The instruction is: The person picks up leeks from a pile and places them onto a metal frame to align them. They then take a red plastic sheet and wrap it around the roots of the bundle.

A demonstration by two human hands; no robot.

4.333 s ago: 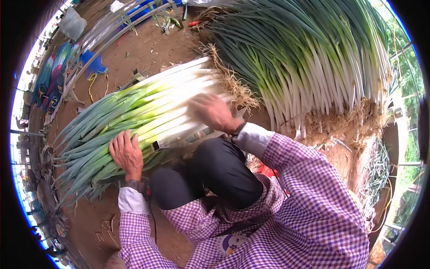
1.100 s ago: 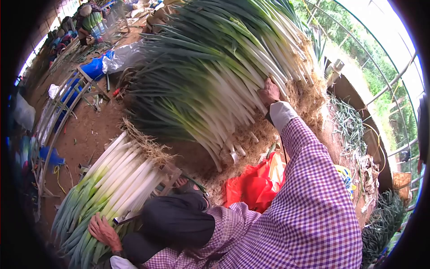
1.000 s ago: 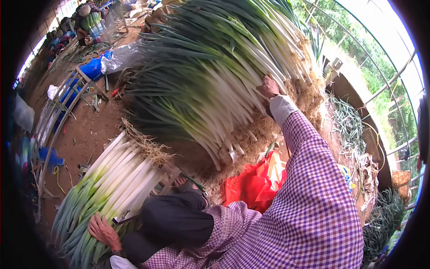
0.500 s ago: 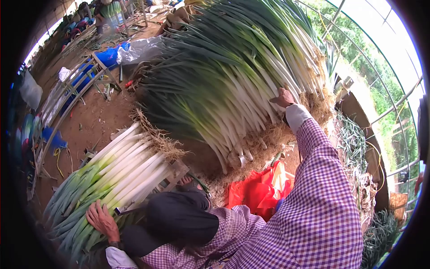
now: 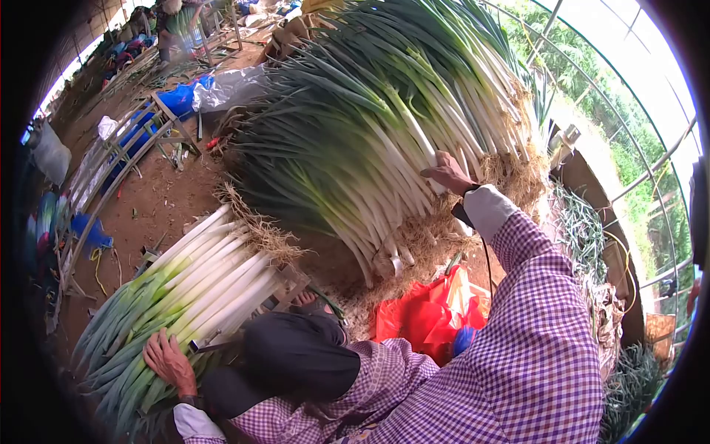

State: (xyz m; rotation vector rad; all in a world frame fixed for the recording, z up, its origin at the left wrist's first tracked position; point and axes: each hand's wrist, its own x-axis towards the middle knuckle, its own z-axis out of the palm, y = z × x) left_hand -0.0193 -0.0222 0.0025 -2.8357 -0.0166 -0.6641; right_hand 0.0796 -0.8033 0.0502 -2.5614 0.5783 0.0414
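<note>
A big heap of leeks lies across the upper middle, green leaves to the upper left, white stalks and roots to the lower right. My right hand reaches onto the white stalks near the root side, its fingers round a stalk. At the lower left, a smaller row of leeks rests on a frame with roots toward the heap. My left hand lies with fingers spread on the green part of this row. Beside it a metal bar sticks out at the row's edge.
A red plastic bag lies on the ground between my knees and the heap. A metal frame with blue material stands at the left. Another person works in the far upper left. Leaf scraps lie along the right edge.
My right hand has moved a little left and down along the heap, onto a different stalk. My left hand stays in place on the smaller row.
</note>
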